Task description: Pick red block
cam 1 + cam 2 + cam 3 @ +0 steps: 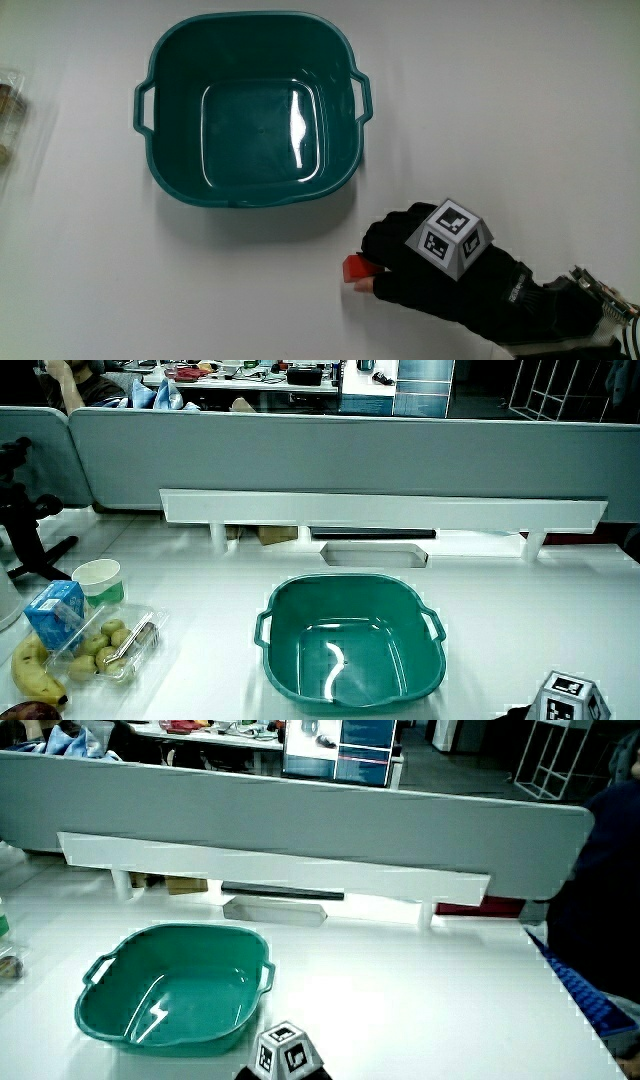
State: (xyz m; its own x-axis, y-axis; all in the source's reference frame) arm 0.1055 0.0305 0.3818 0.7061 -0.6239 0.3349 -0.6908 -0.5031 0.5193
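1. Hand (430,268): black glove, patterned cube (449,238) on its back; fingers closed around the red block (356,268) on the white table (500,120).
2. Teal basin (252,108): farther from the person than the block, apart from it, nothing inside.
3. In a side view, beside the basin: banana (30,672), fruit tray (110,650), blue carton (56,612), cup (98,580).

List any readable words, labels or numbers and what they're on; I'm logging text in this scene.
No text can be read.
Patterned cube on the hand: black-and-white code squares, no words.
Glove wrist: small white print, too small to read.
Blue carton: print blurred.
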